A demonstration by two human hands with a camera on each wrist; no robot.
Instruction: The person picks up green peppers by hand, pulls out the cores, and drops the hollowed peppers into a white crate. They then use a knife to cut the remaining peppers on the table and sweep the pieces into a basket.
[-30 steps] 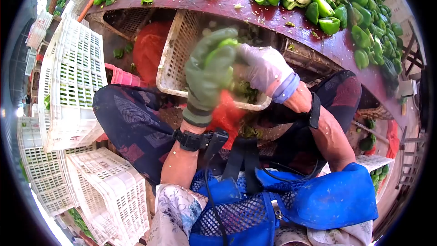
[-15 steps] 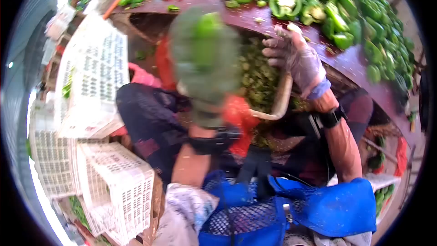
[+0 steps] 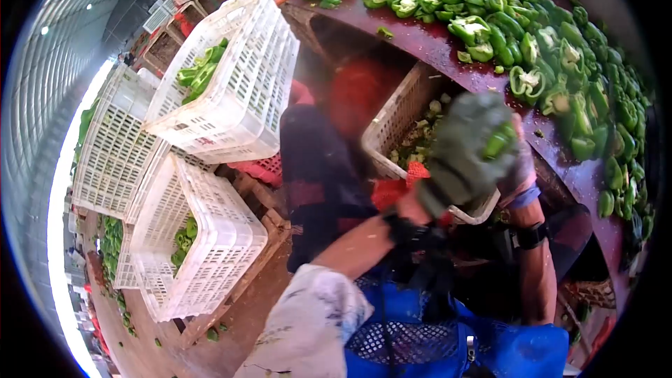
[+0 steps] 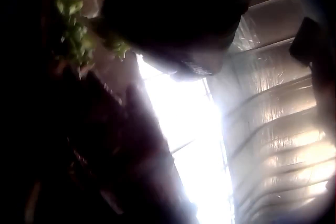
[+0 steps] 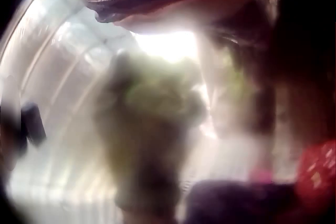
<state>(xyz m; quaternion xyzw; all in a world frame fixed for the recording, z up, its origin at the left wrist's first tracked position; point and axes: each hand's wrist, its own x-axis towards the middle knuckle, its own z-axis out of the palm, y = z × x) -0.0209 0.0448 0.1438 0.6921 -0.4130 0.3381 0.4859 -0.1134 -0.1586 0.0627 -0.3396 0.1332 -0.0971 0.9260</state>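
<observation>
My left hand (image 3: 465, 150), in a dark green glove, grips a green bell pepper (image 3: 498, 141); a bright patch of it shows between the fingers. Blurred in the right wrist view, the same pepper (image 5: 157, 92) sits at the top of the green glove. Close behind the left hand is my right hand (image 3: 521, 164), in a thin pale purple glove, its fingers mostly hidden; I cannot tell what they hold. Both hands are over the near right side of a whitish crate (image 3: 395, 108) holding pale green pepper scraps (image 3: 420, 133).
A dark red table (image 3: 448, 42) bears a large heap of cut green peppers (image 3: 560, 63). White crates, one upper (image 3: 231, 115) and one lower (image 3: 210, 252), stand at the left with some peppers inside. Red netting (image 3: 388, 192) hangs by the scrap crate. Beyond lies a wooden pallet (image 3: 238, 287).
The head view has swung left, showing more crates. My left hand, apart from the right half a second ago, has come back beside it with a pepper. The right hand's spread fingers are now mostly hidden.
</observation>
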